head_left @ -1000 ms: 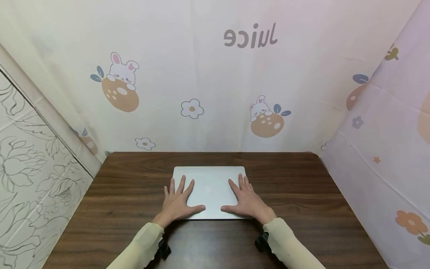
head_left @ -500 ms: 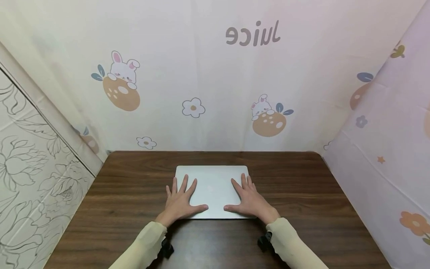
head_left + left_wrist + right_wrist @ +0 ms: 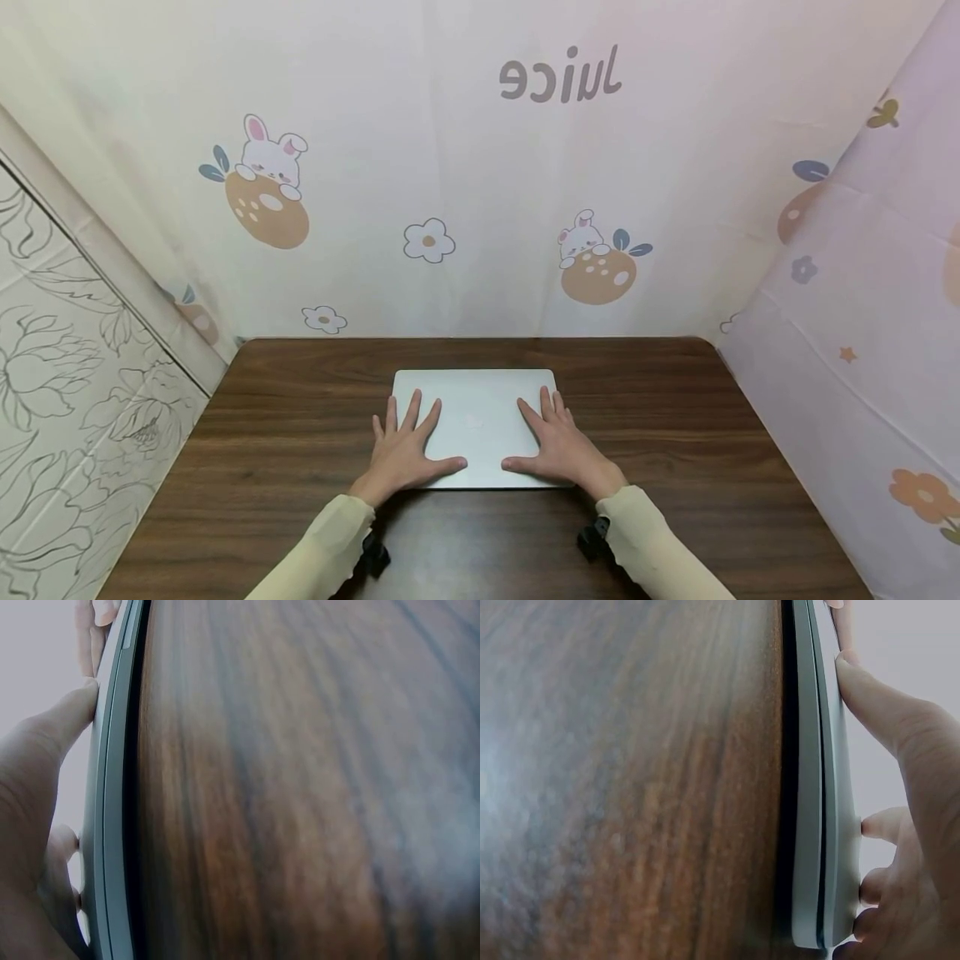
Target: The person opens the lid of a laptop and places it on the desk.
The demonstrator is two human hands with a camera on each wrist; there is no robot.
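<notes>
A closed silver laptop [image 3: 480, 400] lies flat on the wooden table, with a faint logo in the middle of its lid. My left hand [image 3: 405, 454] rests on its left part, fingers spread and straight, thumb pointing inward along the front edge. On the right part lies my right hand [image 3: 558, 450], likewise spread, its thumb pointing toward the left one. In the left wrist view the thumb [image 3: 71, 712] touches the lid beside the thin front edge [image 3: 112, 787]. The right wrist view has the right thumb [image 3: 877, 705] and fingertips on the lid, with the seam between lid and base visible.
The dark wooden table [image 3: 637, 400] extends on all sides of the laptop. Behind it hangs a pale curtain [image 3: 480, 167] printed with rabbits and fruit. More patterned cloth [image 3: 847, 275] borders the right side, and a floral panel [image 3: 75, 400] the left.
Laptop and both hands appear slightly farther right in view than a second ago, with a small shift of the head view. The hands keep the same spread pose on the lid.
</notes>
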